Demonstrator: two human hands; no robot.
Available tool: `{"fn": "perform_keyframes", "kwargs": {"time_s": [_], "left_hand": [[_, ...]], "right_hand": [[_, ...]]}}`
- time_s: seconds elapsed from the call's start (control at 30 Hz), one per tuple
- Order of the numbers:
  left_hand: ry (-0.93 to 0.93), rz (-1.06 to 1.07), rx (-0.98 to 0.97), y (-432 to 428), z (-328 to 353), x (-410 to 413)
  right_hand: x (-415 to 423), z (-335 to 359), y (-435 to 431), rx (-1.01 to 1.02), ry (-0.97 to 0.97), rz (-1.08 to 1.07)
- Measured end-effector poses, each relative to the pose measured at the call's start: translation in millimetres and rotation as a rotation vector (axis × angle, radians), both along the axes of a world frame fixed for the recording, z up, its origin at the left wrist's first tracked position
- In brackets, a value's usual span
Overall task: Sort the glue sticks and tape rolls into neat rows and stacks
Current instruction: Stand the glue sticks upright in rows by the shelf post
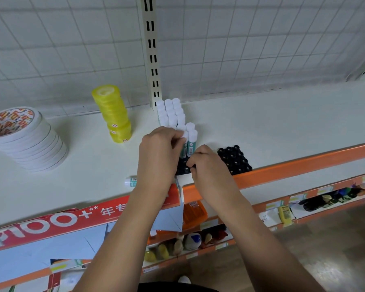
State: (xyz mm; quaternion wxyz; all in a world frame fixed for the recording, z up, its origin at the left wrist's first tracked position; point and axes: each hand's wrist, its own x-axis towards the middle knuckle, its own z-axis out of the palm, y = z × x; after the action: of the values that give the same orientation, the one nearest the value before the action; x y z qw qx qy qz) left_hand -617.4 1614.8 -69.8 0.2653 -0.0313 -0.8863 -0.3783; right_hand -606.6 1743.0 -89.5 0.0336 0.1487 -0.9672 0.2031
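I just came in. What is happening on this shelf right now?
A person is tidying stationery on a shop shelf. The left hand grips a white-capped glue stick at the front of the standing rows; the right hand is curled beside it over black-topped items, and what it grips I cannot tell. One loose glue stick lies on its side to the left. A yellow tape stack and a white tape stack stand further left.

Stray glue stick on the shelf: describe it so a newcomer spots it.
On the white shelf, look near the front edge, just left of the wrist of the left hand. A glue stick lies there on its side, white cap pointing left. All other glue sticks stand upright in a block by the slotted post.
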Motion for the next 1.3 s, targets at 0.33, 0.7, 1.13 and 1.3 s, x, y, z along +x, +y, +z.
{"fn": "perform_keyframes", "kwargs": {"time_s": [0.33, 0.7, 1.13, 1.3], "left_hand": [[-0.100, 0.050, 0.057, -6, 8, 6], [-0.375, 0.055, -0.366, -85, 9, 52], [-0.546, -0.129, -0.373, -87, 4, 56], [-0.500, -0.156, -0.340, -85, 5, 52]], "right_hand": [[1, 8, 3, -0.024, -0.039, -0.005], [13, 17, -24, -0.185, -0.003, 0.047], [16, 11, -38, -0.194, -0.059, 0.065], [15, 10, -35, -0.216, -0.112, 0.032]]}}
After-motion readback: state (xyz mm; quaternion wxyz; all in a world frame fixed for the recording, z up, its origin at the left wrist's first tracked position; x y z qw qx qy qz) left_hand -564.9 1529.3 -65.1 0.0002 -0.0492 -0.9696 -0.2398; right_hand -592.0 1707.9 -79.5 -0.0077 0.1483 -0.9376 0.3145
